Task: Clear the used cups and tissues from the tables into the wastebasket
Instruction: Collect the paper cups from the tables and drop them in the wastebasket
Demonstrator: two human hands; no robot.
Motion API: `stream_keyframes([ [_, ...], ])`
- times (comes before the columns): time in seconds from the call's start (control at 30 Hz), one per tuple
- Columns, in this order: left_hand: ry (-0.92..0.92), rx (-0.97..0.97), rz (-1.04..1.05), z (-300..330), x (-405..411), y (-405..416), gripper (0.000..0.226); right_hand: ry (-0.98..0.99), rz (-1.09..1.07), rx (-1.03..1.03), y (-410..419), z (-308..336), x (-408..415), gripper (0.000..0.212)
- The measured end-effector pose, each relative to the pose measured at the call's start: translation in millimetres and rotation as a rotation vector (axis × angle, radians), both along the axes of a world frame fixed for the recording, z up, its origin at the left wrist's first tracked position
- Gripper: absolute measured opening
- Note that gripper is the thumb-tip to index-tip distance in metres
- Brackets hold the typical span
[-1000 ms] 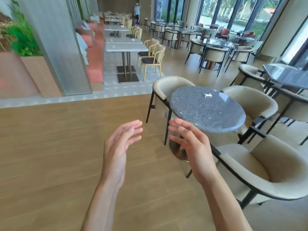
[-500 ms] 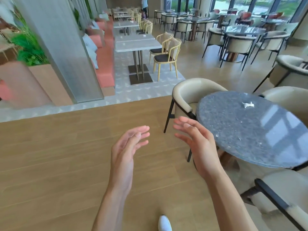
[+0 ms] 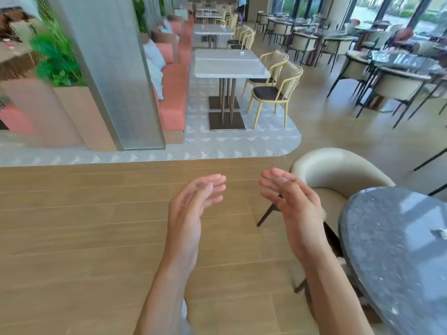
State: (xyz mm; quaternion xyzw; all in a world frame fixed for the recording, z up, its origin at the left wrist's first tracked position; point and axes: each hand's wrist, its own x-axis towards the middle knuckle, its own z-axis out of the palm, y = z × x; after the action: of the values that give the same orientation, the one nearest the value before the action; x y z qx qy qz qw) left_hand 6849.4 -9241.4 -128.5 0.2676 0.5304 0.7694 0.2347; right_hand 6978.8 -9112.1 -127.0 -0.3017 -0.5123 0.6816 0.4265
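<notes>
A small crumpled white tissue (image 3: 441, 233) lies on the round dark granite table (image 3: 391, 250) at the right edge of the view. My left hand (image 3: 191, 213) and my right hand (image 3: 294, 211) float in front of me over the wooden floor, palms facing each other, fingers relaxed and holding nothing. The right hand is just left of the table's rim. No cup and no wastebasket is in view.
A cream armchair (image 3: 338, 175) stands behind the round table. Farther off a grey rectangular table (image 3: 229, 66) bears a small object (image 3: 241, 53), with yellow chairs (image 3: 273, 90) beside it and a red bench (image 3: 173, 93). A metal pillar (image 3: 108, 68) rises at left.
The view has swung left and forward: the round table slid to the right edge and the tissue with it. Both hands stay raised and empty in the same pose.
</notes>
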Motion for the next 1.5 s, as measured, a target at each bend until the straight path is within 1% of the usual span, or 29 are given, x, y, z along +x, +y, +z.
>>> stream_keyframes([
  [0.13, -0.006, -0.026, -0.068, -16.9, -92.5, 62.2, 0.029, -0.032, -0.046, -0.016, 54.0, -20.4, -83.0, 0.024],
  [0.3, -0.001, -0.055, -0.206, 0.4, -198.4, 144.6, 0.030, -0.009, -0.178, -0.047, 123.2, -4.6, -174.6, 0.022],
  [0.4, 0.000, -0.052, -0.299, 12.0, -241.4, 197.6, 0.030, -0.012, -0.240, -0.040, 161.7, 7.7, -212.9, 0.028],
  [0.5, -0.016, -0.046, -0.384, 14.2, -267.6, 251.0, 0.027, -0.011, -0.319, -0.046, 200.7, 8.3, -236.0, 0.017],
  [0.6, -0.013, -0.043, -0.440, 13.1, -290.8, 314.4, 0.027, -0.001, -0.405, -0.031, 251.4, 5.1, -254.3, 0.019],
  [0.77, 0.059, -0.020, -0.480, 18.7, -327.6, 437.7, 0.030, 0.046, -0.472, -0.009, 362.6, -2.3, -284.0, 0.026],
  [0.87, 0.110, -0.020, -0.473, 26.5, -345.5, 517.8, 0.034, 0.071, -0.476, 0.009, 443.2, -3.7, -303.9, 0.017],
  [0.97, 0.146, -0.023, -0.476, 40.3, -357.8, 599.0, 0.026, 0.087, -0.479, 0.026, 523.4, 10.5, -316.6, 0.019],
  [1.0, 0.156, -0.007, -0.483, 45.7, -360.1, 627.7, 0.026, 0.093, -0.485, 0.047, 548.9, 18.1, -317.8, 0.023],
  [1.07, 0.149, 0.030, -0.512, 57.3, -359.9, 684.2, 0.032, 0.091, -0.516, 0.076, 595.0, 31.4, -315.0, 0.026],
  [1.13, 0.118, 0.045, -0.546, 64.5, -354.7, 735.6, 0.035, 0.073, -0.549, 0.091, 634.5, 38.5, -307.5, 0.018],
  [1.17, 0.106, 0.048, -0.567, 64.6, -351.1, 758.2, 0.035, 0.060, -0.564, 0.093, 652.3, 39.0, -303.4, 0.017],
  [1.3, 0.093, 0.028, -0.659, 48.6, -340.3, 847.2, 0.037, 0.018, -0.644, 0.081, 729.3, 27.7, -291.5, 0.020],
  [1.4, 0.084, 0.012, -0.705, 38.4, -344.3, 923.9, 0.039, -0.008, -0.690, 0.072, 796.4, 20.7, -292.5, 0.019],
  [1.5, 0.083, 0.039, -0.753, 34.5, -357.0, 1008.9, 0.035, -0.044, -0.721, 0.094, 868.9, 19.4, -301.7, 0.020],
])
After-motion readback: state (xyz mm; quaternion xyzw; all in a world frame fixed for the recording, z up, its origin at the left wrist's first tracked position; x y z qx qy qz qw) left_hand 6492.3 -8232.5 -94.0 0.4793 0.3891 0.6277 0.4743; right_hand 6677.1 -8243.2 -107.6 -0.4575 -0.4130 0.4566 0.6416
